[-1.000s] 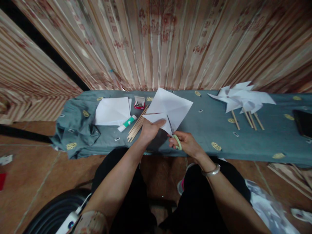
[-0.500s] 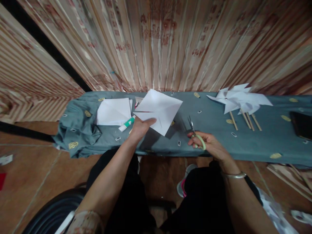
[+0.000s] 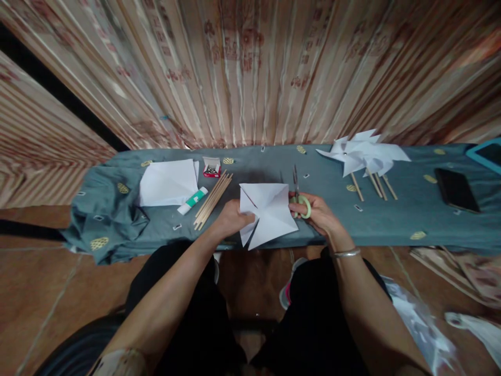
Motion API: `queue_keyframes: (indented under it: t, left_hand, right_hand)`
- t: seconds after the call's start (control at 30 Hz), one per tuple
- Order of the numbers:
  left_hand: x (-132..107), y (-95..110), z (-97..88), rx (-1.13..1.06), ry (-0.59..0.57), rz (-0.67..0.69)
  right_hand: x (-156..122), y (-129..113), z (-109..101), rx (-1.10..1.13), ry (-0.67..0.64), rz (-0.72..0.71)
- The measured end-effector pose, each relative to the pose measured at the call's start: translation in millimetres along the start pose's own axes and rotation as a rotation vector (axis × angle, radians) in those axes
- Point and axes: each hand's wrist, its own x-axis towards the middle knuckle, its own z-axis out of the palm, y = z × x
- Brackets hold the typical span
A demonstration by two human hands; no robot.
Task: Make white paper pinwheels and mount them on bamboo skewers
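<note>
A white square of paper (image 3: 270, 211) with slits running in from its corners is pinched at its left side by my left hand (image 3: 230, 218), thumb on top. My right hand (image 3: 317, 211) is closed around the green handles of a pair of scissors (image 3: 300, 203), whose blades point away from me. Its fingertips are beside the paper's right edge; whether they also grip the paper I cannot tell. Left of the paper lie several wooden sticks (image 3: 213, 201), a glue stick (image 3: 192, 201) and a small red box (image 3: 212, 167) of metal pins.
A stack of white paper (image 3: 169, 183) lies at the left of the cloth-covered table (image 3: 250, 166). Several paper pinwheels (image 3: 362, 154) on sticks lie at the right, with a dark phone (image 3: 456, 189) and a blue-edged device (image 3: 485, 155) beyond. A curtain (image 3: 235, 78) hangs behind.
The paper has turned and come down nearer me, showing more slits. My right hand has brought the scissors up beside it. The sticks and pin box are now uncovered, and the view has shifted right.
</note>
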Motion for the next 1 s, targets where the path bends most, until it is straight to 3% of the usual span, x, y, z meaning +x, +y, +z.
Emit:
queue_keyframes:
  t: [0.27,0.5,0.6,0.73,0.8,0.9,1.0]
  left_hand:
    - [0.5,-1.9,-3.4,-0.129,0.005,-0.074]
    - [-2.0,24.1,-5.6,-0.851,0.026,-0.047]
    - [-3.4,29.9,3.7,-0.941,0.054,-0.062]
    - [0.3,34.3,22.0,-0.968,0.164,-0.109]
    - [4.6,37.6,27.2,-1.038,0.274,-0.108]
    - [11.6,42.9,26.1,-1.108,0.443,-0.133]
    - [16.6,45.5,15.4,-1.108,0.515,-0.124]
  right_hand:
    - [4.1,6.8,3.6,0.014,0.086,-0.003]
    - [9.8,3.5,3.5,0.174,0.342,-0.143]
    - [14.7,2.8,8.9,0.272,0.45,-0.195]
    - [20.0,5.4,23.5,0.338,0.482,-0.194]
    - [21.2,6.8,30.6,0.323,0.447,-0.185]
    - [19.9,6.9,36.7,0.232,0.385,-0.191]
    - [11.6,5.7,35.2,0.111,0.302,-0.191]
